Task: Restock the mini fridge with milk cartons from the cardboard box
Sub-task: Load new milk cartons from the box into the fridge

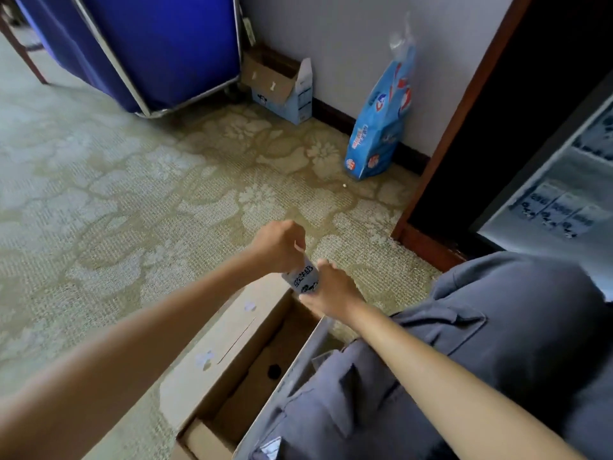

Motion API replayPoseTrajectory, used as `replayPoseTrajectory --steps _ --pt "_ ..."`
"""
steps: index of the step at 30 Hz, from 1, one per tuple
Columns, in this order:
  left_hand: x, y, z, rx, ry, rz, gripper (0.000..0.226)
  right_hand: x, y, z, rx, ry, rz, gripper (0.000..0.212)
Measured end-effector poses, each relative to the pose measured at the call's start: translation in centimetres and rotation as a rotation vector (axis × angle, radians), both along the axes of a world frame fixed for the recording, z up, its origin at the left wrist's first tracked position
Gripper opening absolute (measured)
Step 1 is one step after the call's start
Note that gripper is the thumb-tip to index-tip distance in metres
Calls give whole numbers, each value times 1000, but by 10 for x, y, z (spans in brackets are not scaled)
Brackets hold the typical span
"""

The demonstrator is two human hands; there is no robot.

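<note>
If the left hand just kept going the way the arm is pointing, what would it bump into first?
Probably only carpet at first; the left hand, gripping the milk carton, points toward the blue bag against the wall, though depth is hard to judge.

Matt brown cardboard box [232,356] beneath the fingers [300,242]; glossy printed milk carton [303,277] between them; rough woven carpet [132,194] beyond.

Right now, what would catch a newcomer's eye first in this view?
Both hands meet at centre: the left hand and right hand grip one milk carton above the open cardboard box. Behind, a big blue laundry cart fills the top left, and the mini fridge at right already shows cartons inside.
</note>
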State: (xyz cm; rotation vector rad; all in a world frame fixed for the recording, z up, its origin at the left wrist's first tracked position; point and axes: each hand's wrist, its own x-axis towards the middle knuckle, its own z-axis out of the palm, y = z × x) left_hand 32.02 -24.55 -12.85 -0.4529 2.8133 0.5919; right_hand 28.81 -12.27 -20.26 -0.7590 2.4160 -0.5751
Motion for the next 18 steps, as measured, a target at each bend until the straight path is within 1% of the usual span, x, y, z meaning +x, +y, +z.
replayPoseTrajectory --steps 3,6,9,11,14,16,18 --pt "-33 20 27 4 115 -58 26 -35 21 26 -78 133 -44 59" --pt "-66 51 54 1 208 -96 22 -64 46 57 -85 293 -94 61" --pt "-99 87 77 9 343 -137 23 -88 73 87 -103 416 -227 53" --pt "-118 112 86 8 452 -174 23 -103 92 103 -142 461 -336 48" --pt "-149 146 91 58 587 -211 28 -129 121 117 -178 523 -470 50" --pt "-169 169 94 128 621 -253 34 -148 145 121 -222 518 -539 47" --pt "-189 193 94 178 608 -310 41 -165 172 121 -289 463 -594 40"
